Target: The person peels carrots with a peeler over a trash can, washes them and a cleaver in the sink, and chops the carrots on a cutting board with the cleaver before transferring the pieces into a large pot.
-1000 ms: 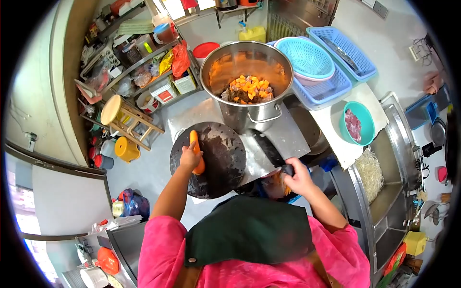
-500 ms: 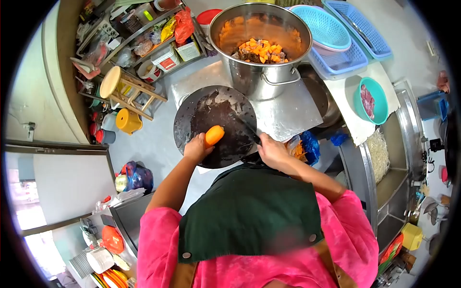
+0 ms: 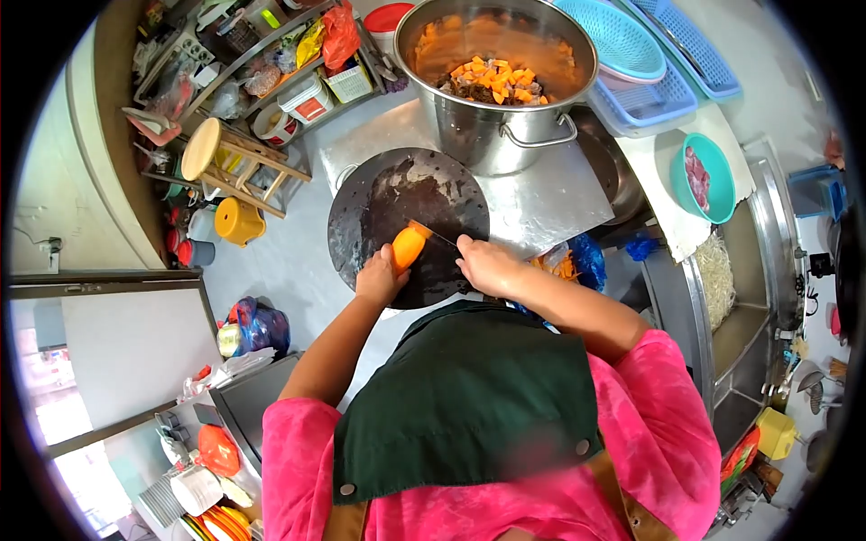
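My left hand [image 3: 382, 278] is closed around a peeled orange carrot [image 3: 409, 251] over the round dark chopping board [image 3: 368, 203]. In my right hand [image 3: 487, 266] is the handle of a knife [image 3: 442, 237], seen nearly edge-on. Its blade meets the carrot's upper end, where a short piece stands at a slight angle; whether it is cut through I cannot tell. Beyond the board stands a large steel pot [image 3: 487, 135] holding orange chunks [image 3: 502, 76] and dark pieces.
A steel sheet [image 3: 550, 212] lies under the pot and board. To the right are blue baskets [image 3: 645, 108], a teal bowl [image 3: 719, 194] with raw meat, and a sink [image 3: 744, 338] with pale shreds. A wooden stool [image 3: 244, 171] and shelves [image 3: 298, 90] stand at the left.
The knife has come left from the board's right side onto the carrot's upper end, my right hand moving with it. The carrot now points more upright. The view has shifted slightly.
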The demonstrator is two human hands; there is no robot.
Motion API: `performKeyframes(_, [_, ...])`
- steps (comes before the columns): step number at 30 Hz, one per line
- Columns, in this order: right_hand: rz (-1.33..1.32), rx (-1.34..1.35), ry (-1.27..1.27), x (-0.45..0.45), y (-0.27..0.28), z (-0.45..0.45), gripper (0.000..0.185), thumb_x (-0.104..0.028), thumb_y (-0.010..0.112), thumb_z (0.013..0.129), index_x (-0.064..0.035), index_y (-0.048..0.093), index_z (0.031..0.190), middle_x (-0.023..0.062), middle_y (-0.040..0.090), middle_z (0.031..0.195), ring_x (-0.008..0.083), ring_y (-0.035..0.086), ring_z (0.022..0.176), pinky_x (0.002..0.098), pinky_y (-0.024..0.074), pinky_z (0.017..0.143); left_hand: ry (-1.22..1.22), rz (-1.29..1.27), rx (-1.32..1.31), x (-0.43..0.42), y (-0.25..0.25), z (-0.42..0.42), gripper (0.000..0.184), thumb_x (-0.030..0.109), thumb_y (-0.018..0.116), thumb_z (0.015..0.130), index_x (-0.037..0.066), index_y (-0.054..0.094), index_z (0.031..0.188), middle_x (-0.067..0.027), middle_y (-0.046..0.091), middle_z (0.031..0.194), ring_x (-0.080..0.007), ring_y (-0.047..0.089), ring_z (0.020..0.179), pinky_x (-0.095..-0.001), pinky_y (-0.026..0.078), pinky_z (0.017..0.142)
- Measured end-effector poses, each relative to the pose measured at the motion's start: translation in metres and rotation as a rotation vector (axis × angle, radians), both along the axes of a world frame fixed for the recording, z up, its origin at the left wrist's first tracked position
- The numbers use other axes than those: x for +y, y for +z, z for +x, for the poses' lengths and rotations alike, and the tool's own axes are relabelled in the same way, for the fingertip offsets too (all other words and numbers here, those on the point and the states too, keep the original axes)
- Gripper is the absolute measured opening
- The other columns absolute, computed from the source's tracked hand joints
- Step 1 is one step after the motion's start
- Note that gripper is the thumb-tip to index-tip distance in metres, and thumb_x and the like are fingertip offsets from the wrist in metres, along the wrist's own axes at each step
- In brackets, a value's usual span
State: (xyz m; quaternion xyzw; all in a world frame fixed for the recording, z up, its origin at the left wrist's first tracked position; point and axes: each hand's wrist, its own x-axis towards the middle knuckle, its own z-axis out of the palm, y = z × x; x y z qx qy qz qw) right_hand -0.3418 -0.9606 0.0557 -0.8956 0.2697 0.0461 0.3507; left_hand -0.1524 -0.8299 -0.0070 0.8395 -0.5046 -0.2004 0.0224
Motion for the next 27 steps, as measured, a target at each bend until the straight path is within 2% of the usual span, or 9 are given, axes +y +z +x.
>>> performKeyframes(3, [0.002,0.084,0.078,-0.011,0.013,0.015,0.022,-0.019,0.047,0.085,0.0012,0.045,0.094,0.0227,0.060,0.084,0.0373,0.059,0.081,0.0453,0.0461,0.069,-0.019,-0.056,-0.010,0.005,-0.009,0.000,0.050,0.032,0.066,0.072,0.004,0.038,0.103,-0.0162,0.055,0.093,-0.0317,0.056,0.090,-0.0393,0.047,0.074])
performKeyframes(9, [0.002,0.064,-0.008,0.005,-0.034,0.042,0.020,-0.020,0.043,0.087,-0.0004,0.043,0.093,0.0221,0.060,0.085,0.0366,0.059,0.081,0.0452,0.0457,0.071,0.000,-0.075,-0.050,0.004,-0.011,-0.002,0.052,0.033,0.066,0.071,0.005,0.039,0.106,-0.0140,0.055,0.094,-0.0304,0.056,0.089,-0.0394,0.048,0.071])
performKeyframes(15, [-0.001,-0.165,-0.153,0.000,-0.052,0.013,0.025,-0.025,0.048,0.085,-0.0020,0.040,0.092,0.0237,0.058,0.082,0.0400,0.057,0.077,0.0475,0.0442,0.067,0.103,-0.117,-0.132,-0.007,0.012,-0.011,0.067,0.042,0.068,0.067,0.010,0.043,0.120,-0.0107,0.052,0.102,-0.0300,0.049,0.099,-0.0428,0.040,0.083])
performKeyframes(16, [0.035,-0.168,-0.217,-0.004,-0.025,-0.003,0.025,-0.025,0.049,0.085,-0.0023,0.039,0.090,0.0243,0.057,0.077,0.0416,0.056,0.074,0.0481,0.0442,0.063,0.100,-0.113,-0.129,-0.015,0.014,-0.011,0.067,0.042,0.068,0.067,0.010,0.043,0.120,-0.0107,0.052,0.102,-0.0300,0.049,0.099,-0.0428,0.040,0.083])
performKeyframes(18, [-0.007,-0.284,-0.303,-0.017,-0.017,-0.039,0.026,-0.023,0.054,0.083,-0.0025,0.039,0.088,0.0236,0.056,0.070,0.0424,0.055,0.068,0.0467,0.0434,0.058,-0.122,-0.426,-0.122,-0.043,0.018,-0.009,0.058,0.038,0.068,0.068,0.012,0.049,0.116,-0.0096,0.052,0.103,-0.0293,0.050,0.098,-0.0408,0.038,0.084])
performKeyframes(19, [-0.082,-0.441,-0.343,-0.022,-0.022,-0.058,0.025,-0.022,0.055,0.083,-0.0025,0.040,0.088,0.0230,0.055,0.068,0.0423,0.054,0.067,0.0459,0.0428,0.057,-0.194,-0.325,-0.064,-0.059,0.021,-0.009,0.053,0.035,0.068,0.068,0.013,0.052,0.114,-0.0091,0.053,0.103,-0.0282,0.050,0.099,-0.0399,0.037,0.085])
performKeyframes(21, [-0.085,-0.410,-0.467,-0.029,-0.001,-0.093,0.023,-0.019,0.056,0.082,-0.0015,0.042,0.089,0.0227,0.057,0.073,0.0418,0.055,0.068,0.0442,0.0429,0.058,-0.333,-0.149,0.033,-0.087,0.019,-0.009,0.036,0.023,0.064,0.071,0.014,0.058,0.105,-0.0099,0.055,0.102,-0.0276,0.053,0.098,-0.0396,0.040,0.082])
performKeyframes(24, [-0.102,-0.583,-0.651,-0.028,0.020,-0.136,0.017,-0.012,0.056,0.082,-0.0008,0.045,0.087,0.0203,0.057,0.075,0.0369,0.057,0.068,0.0384,0.0443,0.058,-0.424,0.002,0.006,-0.116,-0.029,0.001,0.023,0.016,0.058,0.074,0.011,0.061,0.096,-0.0120,0.057,0.103,-0.0298,0.056,0.093,-0.0406,0.043,0.079])
performKeyframes(27, [-0.186,-0.731,-0.823,-0.022,0.014,-0.173,0.017,-0.011,0.056,0.082,-0.0007,0.043,0.085,0.0123,0.055,0.066,0.0276,0.055,0.056,0.0327,0.0423,0.052,-0.535,0.015,0.152,-0.123,0.003,-0.046,0.018,0.015,0.055,0.073,0.008,0.061,0.089,-0.0155,0.059,0.098,-0.0322,0.057,0.090,-0.0409,0.045,0.079])
